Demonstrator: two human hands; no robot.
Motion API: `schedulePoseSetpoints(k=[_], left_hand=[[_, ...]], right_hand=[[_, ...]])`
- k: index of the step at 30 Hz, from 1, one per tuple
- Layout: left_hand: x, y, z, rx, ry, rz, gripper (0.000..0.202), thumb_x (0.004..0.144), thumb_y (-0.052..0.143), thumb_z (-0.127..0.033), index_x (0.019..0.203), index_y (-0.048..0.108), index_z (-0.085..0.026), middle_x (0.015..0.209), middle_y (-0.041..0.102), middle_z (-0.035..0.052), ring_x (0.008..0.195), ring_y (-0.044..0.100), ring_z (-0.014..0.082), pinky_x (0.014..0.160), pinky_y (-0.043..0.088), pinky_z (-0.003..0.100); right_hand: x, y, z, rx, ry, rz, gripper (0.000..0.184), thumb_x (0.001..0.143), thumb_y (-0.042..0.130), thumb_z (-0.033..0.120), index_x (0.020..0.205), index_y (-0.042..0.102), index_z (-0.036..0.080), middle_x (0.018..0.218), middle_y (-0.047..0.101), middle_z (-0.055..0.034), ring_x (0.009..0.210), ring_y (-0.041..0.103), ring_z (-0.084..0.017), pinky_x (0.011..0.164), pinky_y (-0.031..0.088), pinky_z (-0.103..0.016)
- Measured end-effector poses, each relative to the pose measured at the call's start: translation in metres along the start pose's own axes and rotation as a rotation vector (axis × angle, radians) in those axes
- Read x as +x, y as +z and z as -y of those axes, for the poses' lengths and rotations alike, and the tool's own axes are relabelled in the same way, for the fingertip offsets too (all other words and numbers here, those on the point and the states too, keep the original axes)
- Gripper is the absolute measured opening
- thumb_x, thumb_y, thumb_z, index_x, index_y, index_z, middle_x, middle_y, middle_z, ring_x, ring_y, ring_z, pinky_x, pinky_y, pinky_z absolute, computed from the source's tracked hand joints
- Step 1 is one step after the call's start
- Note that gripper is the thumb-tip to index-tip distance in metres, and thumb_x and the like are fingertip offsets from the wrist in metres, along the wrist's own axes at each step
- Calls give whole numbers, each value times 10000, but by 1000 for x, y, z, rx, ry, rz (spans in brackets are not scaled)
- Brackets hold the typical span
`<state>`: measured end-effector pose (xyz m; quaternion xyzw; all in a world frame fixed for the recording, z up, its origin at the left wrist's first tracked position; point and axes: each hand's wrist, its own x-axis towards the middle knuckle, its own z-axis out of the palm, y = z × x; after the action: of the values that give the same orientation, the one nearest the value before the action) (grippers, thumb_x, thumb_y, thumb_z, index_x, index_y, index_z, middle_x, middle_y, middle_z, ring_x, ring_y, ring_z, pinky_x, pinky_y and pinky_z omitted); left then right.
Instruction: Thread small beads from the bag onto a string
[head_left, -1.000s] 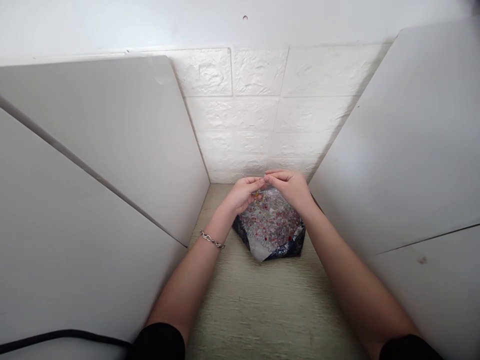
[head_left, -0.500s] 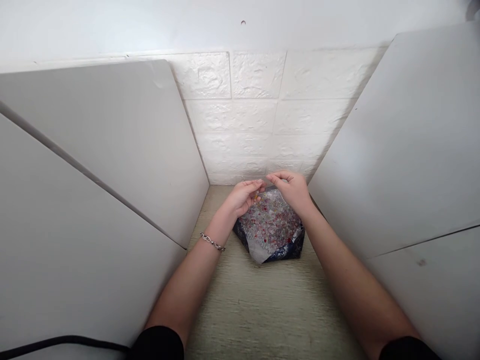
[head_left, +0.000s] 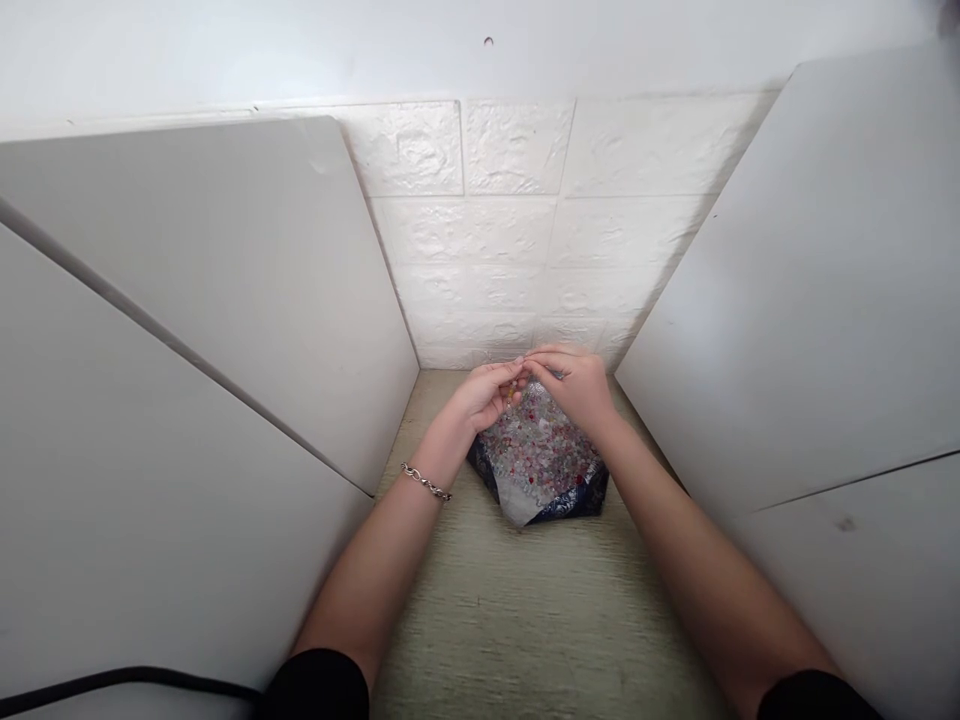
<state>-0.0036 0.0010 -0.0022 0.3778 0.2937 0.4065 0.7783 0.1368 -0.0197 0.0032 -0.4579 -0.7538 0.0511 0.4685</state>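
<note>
Head view: the left hand [head_left: 484, 395], fingers pinched on tiny yellow beads [head_left: 511, 394], meets the right hand [head_left: 581, 388], fingertips closed, any hold unclear, above loose beads [head_left: 544, 445] in a blue wrapper [head_left: 570, 508] on the worktop [head_left: 525, 620]; white panels [head_left: 225, 260] flank, brick-patterned wall [head_left: 517, 155] behind.

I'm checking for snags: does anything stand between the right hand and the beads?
Nothing visible does. The right hand is above the far side of the beads, with the left hand beside it, not between. The bag's dark edge lies on the near side; any clear film over the beads is hard to tell.
</note>
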Motion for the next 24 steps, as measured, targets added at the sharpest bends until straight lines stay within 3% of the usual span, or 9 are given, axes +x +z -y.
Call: schedulePoseSetpoints(k=[6, 13, 24], left_hand=[[0, -1, -1, 13, 6, 27, 104, 702, 641, -213, 708, 632, -110, 660, 570, 8, 587, 491, 41, 553, 363, 180], [1, 3, 0, 193, 80, 5, 183, 602, 716, -245, 712, 651, -114, 681, 581, 19, 620, 481, 59, 571, 339, 211], [2, 3, 2, 394, 200, -70, 254, 579, 706, -338, 719, 672, -129, 689, 594, 20, 580, 431, 69, 552, 317, 223]], right_hand=[[1, -3, 6, -61, -15, -29, 211, 796, 481, 250, 769, 681, 190, 842, 674, -45, 820, 593, -167, 789, 439, -296], [5, -9, 7, 40, 160, -86, 195, 766, 498, 271, 700, 670, 205, 776, 675, -19, 779, 604, -168, 747, 443, -291], [8, -12, 16, 239, 404, -30, 174, 690, 564, 298, 693, 688, 176, 723, 686, -24, 739, 614, -178, 691, 451, -284]])
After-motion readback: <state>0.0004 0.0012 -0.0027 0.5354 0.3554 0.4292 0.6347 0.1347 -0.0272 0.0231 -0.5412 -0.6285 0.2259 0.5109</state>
